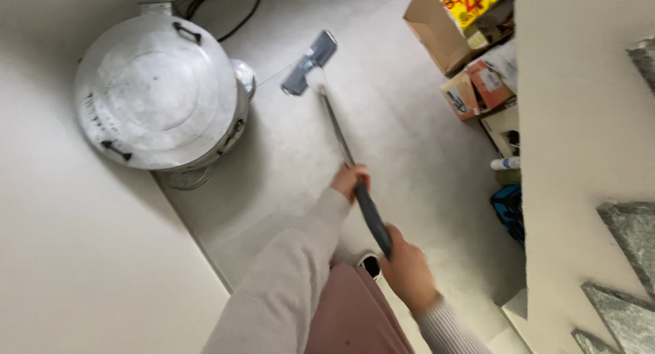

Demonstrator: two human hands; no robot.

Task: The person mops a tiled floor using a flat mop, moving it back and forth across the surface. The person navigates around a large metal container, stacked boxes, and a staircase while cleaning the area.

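1. At the far left, a plain off-white wall is seen, running down to the pale grey floor.
2. A large round silver metal pot with a flat lid and black handles stands on the floor against that wall; a black cable lies behind it.
3. Just right of the pot, the flat grey rectangular head of a long-handled mop is laid on the floor, close to the pot but apart from it.
4. The thin metal shaft of the mop slopes down and rightward to a dark grip.
5. The left hand, in a beige sleeve, is clenched around the shaft where the dark grip begins.
6. The right hand, in a ribbed light sleeve, is closed around the lower end of the grip; it is slightly blurred.
7. Pink trousers and a shoe tip are seen between the arms.
8. To the right, brown cardboard boxes with coloured packages are stacked on the floor beside a pale wall edge.
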